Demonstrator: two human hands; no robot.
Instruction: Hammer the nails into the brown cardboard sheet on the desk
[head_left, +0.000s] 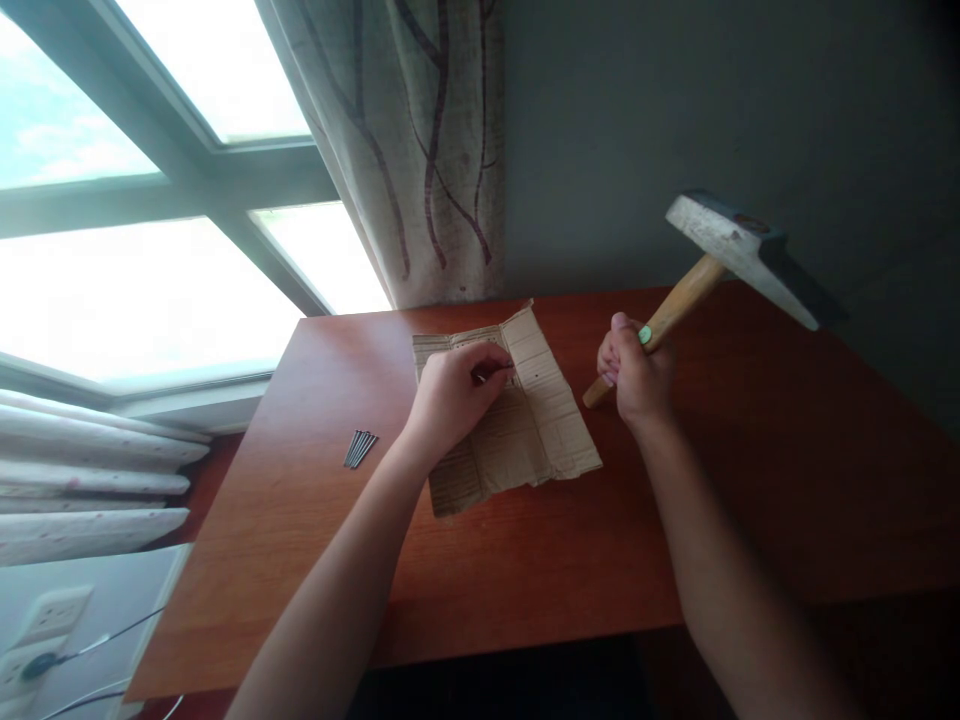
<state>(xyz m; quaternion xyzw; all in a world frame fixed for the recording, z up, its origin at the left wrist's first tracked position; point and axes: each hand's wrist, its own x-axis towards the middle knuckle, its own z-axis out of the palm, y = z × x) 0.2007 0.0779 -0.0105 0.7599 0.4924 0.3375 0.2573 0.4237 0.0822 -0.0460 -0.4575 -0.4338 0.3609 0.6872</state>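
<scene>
My right hand grips the wooden handle of a hammer, whose metal head is held up in the air to the right of the cardboard. A creased, torn-edged piece of brown cardboard lies on the table. Over its upper middle, my left hand is closed in a pinch, thumb against fingers. Between those fingertips is a thin, small thing that looks like a nail, mostly hidden. Small dark holes show in the cardboard near the fingers. Left of the cardboard, several dark nails lie side by side in a small pile.
The reddish-brown wooden table meets a grey wall at the back. A curtain with a branch pattern hangs beside the window. At lower left are a wall socket with a plugged cable and more curtain fabric.
</scene>
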